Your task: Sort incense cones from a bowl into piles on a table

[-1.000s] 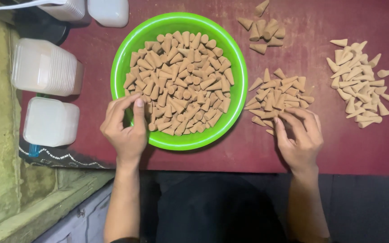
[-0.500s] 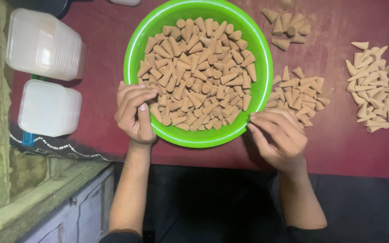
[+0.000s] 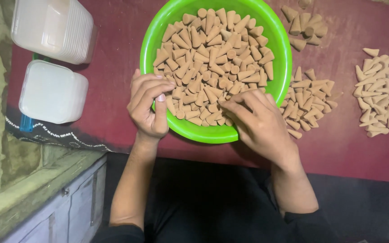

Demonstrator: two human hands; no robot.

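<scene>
Landmark: the green bowl, round, on the dark red table, full of tan cones.

Far left of the bowl: two white square containers, the stacked white container behind and the lower white container in front, both well apart from the bowl's rim.

Left hand: at the left front rim of the bowl, fingers curled and pressed together, thumb against the fingertips. It looks like it pinches something small, but I cannot tell what; the fingers hide it.

Right hand: over the front rim of the bowl, fingers bent down into the cones near the front edge. I cannot tell if one cone is already pinched.

Right of the bowl: a near pile of cones just beside the rim; a small pile behind it; a far pile well apart, near the table's right edge.

Step in hand: I judge the hands are picking cones out of the bowl's front part.

Next move calls for: a light pinch on single cones, because they lie loose and crowded, and a lift clear of the rim.

Change from earlier: one second ago the right hand rested at the near pile, outside the bowl; now it is inside the rim. The left hand has stayed at the left front rim, but its fingers are more closed.
</scene>
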